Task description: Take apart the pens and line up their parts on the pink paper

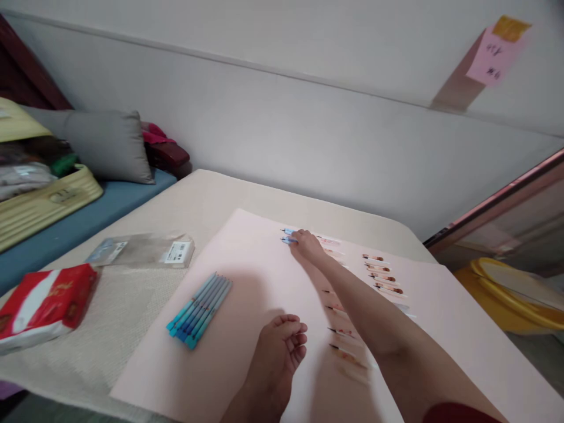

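My right hand (307,247) reaches far across a pale pink sheet (247,264), its fingers pinched on two light blue pens (287,235) whose tips stick out to the left. My left hand (277,352) rests near the front of the sheet with fingers curled under and nothing visible in it. A tight row of several blue and teal pens (200,311) lies to its left. Pens with pink and brown caps lie in two columns, one under my right forearm (346,338) and one further right (383,275).
A clear plastic pack (141,251) and a red tissue pack (44,305) lie on the beige table (202,194) at the left. Beyond are a grey pillow (110,144) and a yellow case (39,205). A yellow basin (511,294) sits low at the right.
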Demonstrator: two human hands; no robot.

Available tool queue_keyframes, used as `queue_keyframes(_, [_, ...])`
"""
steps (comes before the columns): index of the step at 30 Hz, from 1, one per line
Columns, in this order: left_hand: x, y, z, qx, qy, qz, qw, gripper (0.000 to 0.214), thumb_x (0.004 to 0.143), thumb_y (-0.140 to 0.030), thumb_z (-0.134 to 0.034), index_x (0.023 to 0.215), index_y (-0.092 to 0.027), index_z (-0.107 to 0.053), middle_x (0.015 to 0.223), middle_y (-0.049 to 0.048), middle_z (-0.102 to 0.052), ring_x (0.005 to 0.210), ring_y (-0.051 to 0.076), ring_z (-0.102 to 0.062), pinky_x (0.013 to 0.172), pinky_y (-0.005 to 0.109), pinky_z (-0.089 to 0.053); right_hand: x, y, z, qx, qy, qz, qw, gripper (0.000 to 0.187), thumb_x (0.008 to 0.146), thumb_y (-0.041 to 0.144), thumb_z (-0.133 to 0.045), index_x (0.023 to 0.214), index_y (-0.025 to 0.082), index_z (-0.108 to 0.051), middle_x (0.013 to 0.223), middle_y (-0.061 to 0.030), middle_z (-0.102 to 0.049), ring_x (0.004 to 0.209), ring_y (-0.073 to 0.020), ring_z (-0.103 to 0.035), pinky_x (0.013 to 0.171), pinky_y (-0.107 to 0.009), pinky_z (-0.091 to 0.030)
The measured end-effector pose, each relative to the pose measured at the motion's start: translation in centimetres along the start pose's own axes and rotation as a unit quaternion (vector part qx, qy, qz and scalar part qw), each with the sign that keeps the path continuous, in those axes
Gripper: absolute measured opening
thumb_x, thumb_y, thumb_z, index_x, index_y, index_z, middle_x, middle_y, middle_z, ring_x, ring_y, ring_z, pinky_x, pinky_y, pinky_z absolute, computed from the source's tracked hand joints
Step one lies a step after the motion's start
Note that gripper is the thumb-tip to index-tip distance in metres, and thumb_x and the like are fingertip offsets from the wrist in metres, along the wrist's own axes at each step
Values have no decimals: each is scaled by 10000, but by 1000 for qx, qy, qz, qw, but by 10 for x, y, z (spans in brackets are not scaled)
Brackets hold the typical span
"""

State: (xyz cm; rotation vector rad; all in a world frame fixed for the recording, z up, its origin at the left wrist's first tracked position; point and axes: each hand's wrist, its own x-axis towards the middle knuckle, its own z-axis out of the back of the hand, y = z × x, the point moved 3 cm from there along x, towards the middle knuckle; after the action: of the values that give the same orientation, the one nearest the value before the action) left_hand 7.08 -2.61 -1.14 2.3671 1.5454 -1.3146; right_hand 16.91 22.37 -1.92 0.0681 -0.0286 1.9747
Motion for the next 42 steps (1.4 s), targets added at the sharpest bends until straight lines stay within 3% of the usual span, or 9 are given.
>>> queue_keyframes(6, [-2,-8,2,-20,6,-10,1000,154,653,-103,-621,787,-141,-555,760,57,-610,595,77,-550,532,167,-426,-111,20,30,54,-4,45,997,226,830,157,-427,958,161,-614,926,-77,-618,861,-183,-524,761,-275,-366])
queue_keyframes(10, [0,-11,3,-27,7,-18,999,148,663,-99,-634,788,-137,-564,762,64,-621,598,78,-562,524,161,-435,-214,50,28,151,35,66,986,215,837,173,-424,949,182,-607,923,-65,-629,852,-173,-549,745,-266,-393])
queue_keyframes(13, [-2,-12,4,-30,7,-29,999,149,662,-83,-644,781,-132,-570,764,66,-628,589,74,-564,516,159,-446,-263,71,23,178,46,50,982,201,849,162,-413,910,200,-600,945,-47,-620,851,-150,-558,736,-239,-401])
queue_keyframes(22, [-5,-9,15,14,0,-48,999,116,663,-77,-653,760,-95,-592,762,93,-641,585,92,-577,494,179,-476,-271,103,-2,68,45,-26,996,130,799,155,-487,893,185,-571,948,-61,-595,849,-192,-552,696,-278,-422])
queue_keyframes(31, [-8,-26,16,198,18,-164,966,141,676,-202,-658,788,-132,-610,807,88,-648,649,117,-590,570,219,-457,-278,107,1,53,92,17,994,204,806,89,-439,947,127,-582,942,-129,-570,875,-234,-531,662,-316,-435])
queue_keyframes(34, [-10,-42,13,426,3,-247,871,138,718,-286,-600,772,-160,-607,806,83,-646,712,162,-590,616,259,-437,-282,104,2,65,94,31,993,210,803,83,-438,944,130,-587,955,-128,-565,886,-229,-523,672,-308,-429])
queue_keyframes(37, [-13,-70,21,639,-145,-322,684,112,722,-271,-573,785,-183,-602,866,102,-643,864,234,-578,715,309,-407,-283,102,0,71,94,39,992,224,793,72,-436,938,140,-594,964,-123,-567,896,-223,-517,684,-301,-421])
queue_keyframes(39, [-15,-86,32,726,-251,-307,562,132,751,-248,-515,830,-175,-591,973,150,-621,951,290,-559,768,361,-383,-283,101,0,73,92,42,992,231,791,70,-434,937,143,-598,966,-123,-569,894,-222,-517,683,-300,-418])
queue_keyframes(42, [-13,-101,51,765,-306,-255,507,170,758,-187,-460,881,-151,-571,998,213,-604,967,347,-557,791,427,-362,-282,100,1,77,86,44,992,234,791,74,-432,938,143,-600,963,-124,-575,888,-229,-521,675,-308,-417])
